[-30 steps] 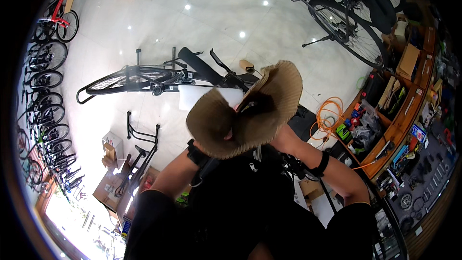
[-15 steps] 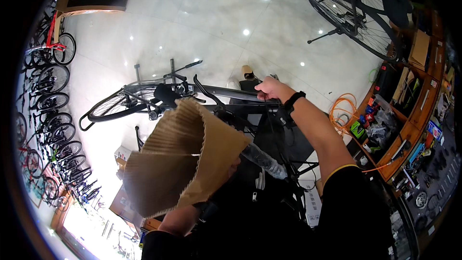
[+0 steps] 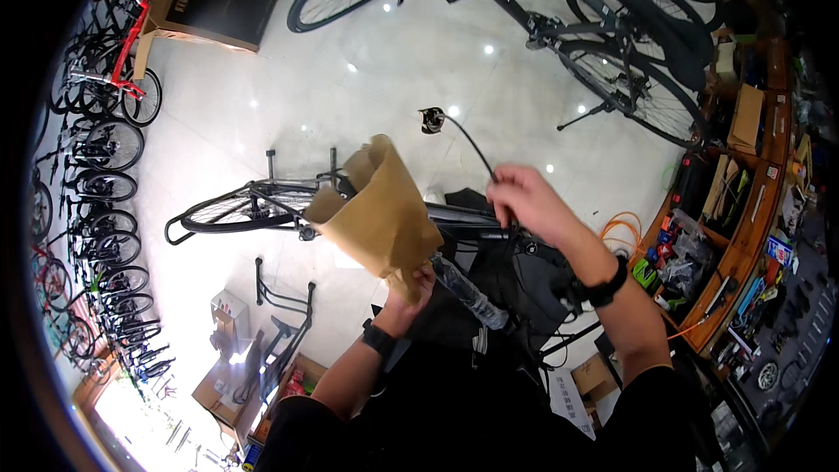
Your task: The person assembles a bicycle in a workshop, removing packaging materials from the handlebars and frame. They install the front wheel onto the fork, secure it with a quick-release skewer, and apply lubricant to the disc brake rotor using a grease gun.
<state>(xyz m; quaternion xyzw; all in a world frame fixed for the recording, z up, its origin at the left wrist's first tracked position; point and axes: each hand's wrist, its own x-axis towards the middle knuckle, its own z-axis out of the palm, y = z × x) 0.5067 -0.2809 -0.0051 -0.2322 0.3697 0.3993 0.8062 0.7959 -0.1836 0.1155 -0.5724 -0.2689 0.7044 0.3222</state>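
Note:
My left hand point(image 3: 412, 290) grips the pinched lower end of a brown corrugated paper wrap point(image 3: 389, 223), which flares out above it. My right hand point(image 3: 529, 201) is closed on a thin black cable point(image 3: 473, 147). From the cable's far end hangs a small dark metal part point(image 3: 431, 120) over the floor; it looks like a brake caliper. Below both hands stretches a black bicycle, its wheel point(image 3: 249, 207) to the left and a plastic-wrapped tube point(image 3: 472, 293) close to my body. The wrap hides part of the frame.
Bicycles point(image 3: 114, 192) line the left wall. A large box point(image 3: 214, 0) is at the far left, and more bicycles point(image 3: 612, 52) stand at the far right. A wooden workbench point(image 3: 759, 183) with tools runs along the right. An orange hose point(image 3: 622, 225) lies beside it.
The paper wrap has turned and moved up and right, showing my left hand at its base. The cable's metal end now hangs out in plain sight. My view has shifted.

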